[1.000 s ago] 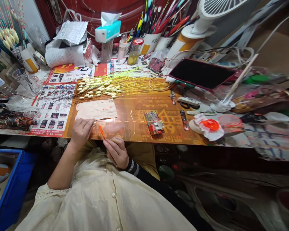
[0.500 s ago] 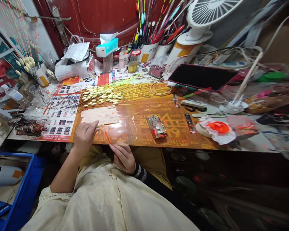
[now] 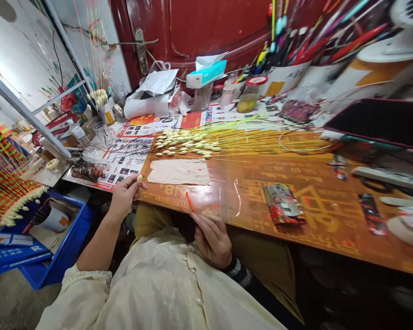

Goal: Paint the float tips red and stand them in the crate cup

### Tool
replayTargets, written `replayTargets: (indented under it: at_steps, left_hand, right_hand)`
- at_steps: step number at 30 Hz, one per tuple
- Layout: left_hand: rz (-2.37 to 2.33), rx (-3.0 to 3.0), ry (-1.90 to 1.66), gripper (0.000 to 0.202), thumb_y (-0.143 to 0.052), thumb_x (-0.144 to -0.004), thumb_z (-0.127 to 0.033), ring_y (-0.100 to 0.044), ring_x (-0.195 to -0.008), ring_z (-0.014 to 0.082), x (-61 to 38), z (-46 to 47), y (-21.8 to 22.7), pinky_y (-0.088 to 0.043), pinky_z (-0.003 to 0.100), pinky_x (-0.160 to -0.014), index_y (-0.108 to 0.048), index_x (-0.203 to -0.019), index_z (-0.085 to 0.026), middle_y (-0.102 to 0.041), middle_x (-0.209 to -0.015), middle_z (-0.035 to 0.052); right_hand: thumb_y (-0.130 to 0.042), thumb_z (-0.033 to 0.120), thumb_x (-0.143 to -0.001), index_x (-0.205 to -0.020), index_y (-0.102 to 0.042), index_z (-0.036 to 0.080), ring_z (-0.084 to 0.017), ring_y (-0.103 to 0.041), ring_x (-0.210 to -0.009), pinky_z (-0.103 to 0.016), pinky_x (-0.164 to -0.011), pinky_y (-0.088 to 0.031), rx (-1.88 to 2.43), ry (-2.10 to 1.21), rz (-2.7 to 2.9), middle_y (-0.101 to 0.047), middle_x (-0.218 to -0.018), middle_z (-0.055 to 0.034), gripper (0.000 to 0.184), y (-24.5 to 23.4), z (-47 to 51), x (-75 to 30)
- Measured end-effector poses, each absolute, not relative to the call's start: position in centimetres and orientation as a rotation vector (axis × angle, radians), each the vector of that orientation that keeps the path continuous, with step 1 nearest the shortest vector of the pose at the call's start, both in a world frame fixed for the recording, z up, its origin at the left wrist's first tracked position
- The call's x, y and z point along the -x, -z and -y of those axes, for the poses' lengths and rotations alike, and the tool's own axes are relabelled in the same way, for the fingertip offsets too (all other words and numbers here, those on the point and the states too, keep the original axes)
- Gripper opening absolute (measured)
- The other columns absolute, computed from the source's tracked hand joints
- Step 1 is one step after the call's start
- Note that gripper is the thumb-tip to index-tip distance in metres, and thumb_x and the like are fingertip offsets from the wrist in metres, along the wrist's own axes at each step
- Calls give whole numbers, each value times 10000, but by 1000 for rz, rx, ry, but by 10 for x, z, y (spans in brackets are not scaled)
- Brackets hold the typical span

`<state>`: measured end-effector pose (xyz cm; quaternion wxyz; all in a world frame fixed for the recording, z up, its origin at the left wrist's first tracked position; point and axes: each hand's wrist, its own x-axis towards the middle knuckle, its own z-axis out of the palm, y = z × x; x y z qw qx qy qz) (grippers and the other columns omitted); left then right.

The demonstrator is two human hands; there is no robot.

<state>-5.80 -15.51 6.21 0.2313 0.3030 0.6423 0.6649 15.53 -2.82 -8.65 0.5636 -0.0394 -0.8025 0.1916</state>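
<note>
Presently, both hands are at the near edge of the glossy orange-brown table top (image 3: 248,183).

Left hand (image 3: 125,196): closed in a pinch. Thumb and fingertips grip a small cream oval float body (image 3: 139,177), held just at the table edge beside the printed red-and-white paper sheets (image 3: 131,158). Whether a stem runs from it cannot be told.

Right hand (image 3: 211,236): closed around a thin orange-tipped stick (image 3: 189,201). The fingers are curled low by the lap, and the orange tip points up toward the table edge, near a pale beige cloth with orange smears (image 3: 179,172). Tip and float body are apart, not touching.

Surroundings: beyond the cloth lies 1 loose row of cream oval floats on thin yellow stems (image 3: 189,144), heads to the left. A small patterned packet (image 3: 284,211) lies to the right, well apart. A blue plastic crate (image 3: 69,243) stands on the floor at the left, below a bundle of red-and-yellow striped stems (image 3: 3,183).

Assessment: the step in hand appears to be presentation. The piece is gripped and the coloured tip is ready, with no contact made. In my judgement, bringing the 2 together calls for a steady left pinch and a light, controlled touch from the tip. The piece is small and offers little free surface outside the fingers. The wet-looking tip also needs keeping off the sleeve and the table edge.
</note>
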Motion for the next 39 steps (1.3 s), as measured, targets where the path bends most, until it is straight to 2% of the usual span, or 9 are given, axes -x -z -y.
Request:
replayTargets:
  at_steps: [4, 13, 22, 25, 28, 31, 35, 37, 39]
  left_hand:
    - [-1692, -701, -1899, 447, -829, -704, -434, -362, -449, 19, 60, 168, -60, -275, 186, -423, -729, -1040, -157, -674, -695, 20]
    - [-1643, -605, -1981, 487, -850, -673, -444, -391, -435, 25, 61, 185, -56, -303, 179, -397, -726, -1018, -123, -660, -653, 20]
    - [-1752, -627, -2010, 407, -829, -679, -470, -446, -444, 49, 61, 200, -52, -396, 201, -415, -719, -869, -127, -640, -613, 7]
    - [-1844, -660, -2023, 392, -814, -695, -495, -491, -468, 70, 64, 211, -49, -453, 234, -475, -720, -841, -144, -652, -628, 8]
    - [-2071, -821, -2003, 345, -787, -739, -503, -590, -606, 110, 71, 234, -52, -505, 269, -628, -728, -789, -166, -676, -693, 20]
    - [-2487, -1143, -1868, 295, -760, -787, -483, -620, -763, 143, 80, 273, -67, -496, 285, -738, -734, -767, -190, -689, -772, 32]
    - [-3137, -1354, -1594, 280, -669, -877, -470, -613, -758, 143, 91, 345, -99, -493, 289, -741, -699, -803, -201, -676, -784, 28]
    - [-3474, -1210, -1467, 304, -613, -911, -487, -626, -771, 140, 98, 385, -113, -502, 284, -755, -685, -859, -196, -682, -829, 31]
    - [-3709, -956, -1418, 346, -548, -948, -500, -617, -691, 111, 109, 424, -125, -505, 262, -716, -664, -909, -177, -670, -822, 21]
  right_hand:
    - [-547, 77, -866, -1458, -469, 198, -238, -637, -1023, -412, -848, -559, 97, -451, 1888, -696, -1161, -133, 610, 86, 29, -156]
    - [-555, 91, -867, -1461, -467, 217, -229, -638, -1010, -405, -885, -548, 123, -444, 1911, -700, -1163, -114, 613, 87, 31, -157]
    - [-569, 114, -868, -1444, -493, 224, -234, -657, -988, -409, -886, -552, 140, -410, 1911, -712, -1143, -107, 591, 90, 32, -159]
    - [-580, 98, -859, -1446, -493, 225, -238, -669, -952, -409, -858, -551, 127, -389, 1912, -721, -1120, -107, 607, 90, 32, -160]
    - [-588, 85, -845, -1451, -490, 241, -244, -694, -892, -414, -818, -559, 118, -358, 1904, -737, -1088, -97, 633, 89, 32, -160]
    - [-610, 92, -821, -1418, -538, 271, -247, -713, -767, -412, -725, -568, 113, -313, 1837, -762, -971, -100, 627, 88, 32, -158]
    - [-619, 102, -796, -1370, -593, 281, -250, -706, -628, -438, -597, -546, 97, -289, 1764, -756, -832, -133, 602, 87, 33, -153]
    - [-611, 95, -791, -1362, -603, 265, -250, -706, -610, -448, -578, -538, 94, -285, 1757, -753, -823, -142, 596, 86, 34, -151]
    - [-606, 82, -786, -1347, -618, 242, -247, -704, -599, -445, -567, -531, 83, -266, 1743, -749, -802, -148, 584, 84, 35, -150]
